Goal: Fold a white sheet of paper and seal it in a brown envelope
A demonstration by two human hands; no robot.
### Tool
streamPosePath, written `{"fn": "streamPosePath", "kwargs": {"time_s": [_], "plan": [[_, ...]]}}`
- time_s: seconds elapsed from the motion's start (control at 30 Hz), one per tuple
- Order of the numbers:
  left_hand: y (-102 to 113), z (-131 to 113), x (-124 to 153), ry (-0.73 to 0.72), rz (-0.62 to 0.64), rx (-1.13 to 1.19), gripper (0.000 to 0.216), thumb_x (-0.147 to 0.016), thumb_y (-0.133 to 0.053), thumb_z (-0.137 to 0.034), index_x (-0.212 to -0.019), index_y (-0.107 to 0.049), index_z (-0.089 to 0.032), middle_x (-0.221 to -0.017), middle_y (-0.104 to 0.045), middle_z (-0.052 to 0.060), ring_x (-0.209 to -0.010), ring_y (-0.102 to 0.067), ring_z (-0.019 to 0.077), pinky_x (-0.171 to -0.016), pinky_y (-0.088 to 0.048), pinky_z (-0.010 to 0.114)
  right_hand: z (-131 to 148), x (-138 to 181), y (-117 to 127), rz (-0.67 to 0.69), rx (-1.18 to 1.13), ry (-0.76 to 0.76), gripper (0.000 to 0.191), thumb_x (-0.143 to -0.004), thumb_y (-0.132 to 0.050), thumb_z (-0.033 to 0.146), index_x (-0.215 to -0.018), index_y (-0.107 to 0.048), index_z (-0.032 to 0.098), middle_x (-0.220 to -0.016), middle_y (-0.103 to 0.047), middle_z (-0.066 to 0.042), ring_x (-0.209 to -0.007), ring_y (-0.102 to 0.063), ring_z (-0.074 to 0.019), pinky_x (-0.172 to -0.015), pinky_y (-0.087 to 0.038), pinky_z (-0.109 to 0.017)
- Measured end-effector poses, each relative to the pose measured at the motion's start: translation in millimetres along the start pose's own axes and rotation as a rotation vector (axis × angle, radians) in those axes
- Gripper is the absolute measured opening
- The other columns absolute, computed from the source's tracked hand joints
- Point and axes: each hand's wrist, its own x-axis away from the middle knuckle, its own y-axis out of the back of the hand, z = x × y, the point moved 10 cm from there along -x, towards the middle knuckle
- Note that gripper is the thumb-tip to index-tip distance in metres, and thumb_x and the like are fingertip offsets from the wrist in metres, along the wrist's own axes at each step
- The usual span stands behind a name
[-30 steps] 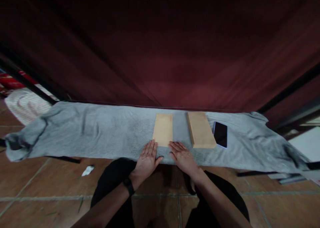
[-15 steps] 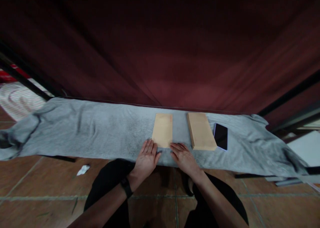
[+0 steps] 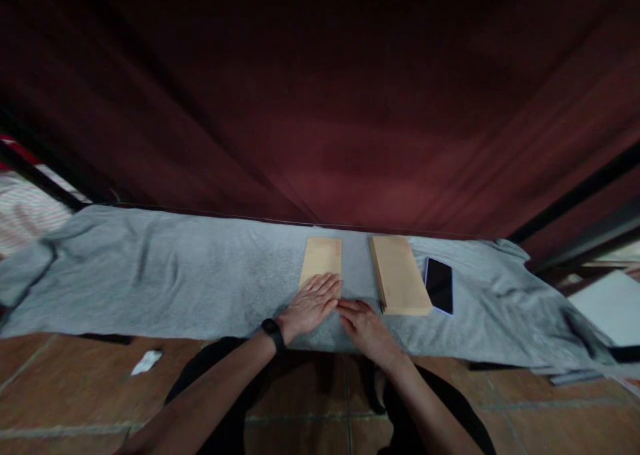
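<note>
A brown paper envelope [image 3: 323, 255] lies flat on the grey cloth [image 3: 215, 262] in front of me, with small red print near its far right corner. My left hand [image 3: 311, 302] rests across the envelope's near part, palm down with fingers stretched out, and hides its near edge. Beside it my right hand [image 3: 364, 325] touches the near right corner, fingers extended and close to the left fingertips. To the right sits a stack of similar brown envelopes [image 3: 400, 275], apart from both hands.
A phone [image 3: 440, 285] with a purple edge lies just right of the stack. Dark red fabric [image 3: 340, 148] hangs behind the cloth-covered surface. A crumpled white scrap [image 3: 147, 362] is on the tiled floor [image 3: 65, 382] at left. Dark metal bars flank both sides.
My left hand has slid right and forward from the envelope's near left corner onto its near part. My right hand stays about where it was. The camera view has shifted slightly.
</note>
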Motion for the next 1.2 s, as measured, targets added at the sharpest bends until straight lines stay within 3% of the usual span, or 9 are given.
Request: {"fn": "streamPosePath", "kwargs": {"time_s": [0.37,0.73,0.97,1.2], "plan": [[-4,40,-53,0.184,-0.033,-0.053,0.064,-0.103,-0.024,-0.046,-0.157,-0.025,-0.012,-0.164,-0.027,0.012,-0.153,-0.02,0.022,-0.125,-0.013,0.043,0,0,5,-0.022,0.017,-0.012,0.033,-0.098,-0.048,0.016,-0.122,-0.07,0.022,-0.129,-0.069,-0.006,-0.119,-0.062,-0.0184,-0.109,-0.043,-0.035],[3,74,-79,0.378,-0.027,-0.058,0.071,-0.098,-0.031,-0.059,-0.156,-0.031,-0.019,-0.165,-0.025,0.01,-0.154,-0.013,0.0316,-0.123,-0.01,0.055,-6,-2,-3,0.023,0.045,-0.005,0.036,-0.098,-0.047,0.017,-0.127,-0.068,0.026,-0.135,-0.065,-0.003,-0.125,-0.058,-0.0165,-0.112,-0.04,-0.035],[2,74,-78,0.383,-0.025,-0.052,0.065,-0.1,-0.026,-0.057,-0.156,-0.032,-0.025,-0.165,-0.025,0.007,-0.154,-0.015,0.032,-0.122,-0.01,0.057,-5,-2,0,0.016,0.02,-0.018,0.035,-0.098,-0.048,0.016,-0.125,-0.069,0.024,-0.133,-0.066,-0.003,-0.124,-0.058,-0.0163,-0.112,-0.039,-0.034],[-4,48,-49,0.244,-0.013,-0.047,0.058,-0.103,-0.025,-0.05,-0.156,-0.03,-0.029,-0.164,-0.03,0.0,-0.154,-0.016,0.0269,-0.124,-0.009,0.055,-6,-2,1,0.03,-0.003,-0.042,0.031,-0.098,-0.051,0.018,-0.122,-0.07,0.025,-0.133,-0.067,-0.002,-0.122,-0.059,-0.0174,-0.112,-0.039,-0.034]]}}
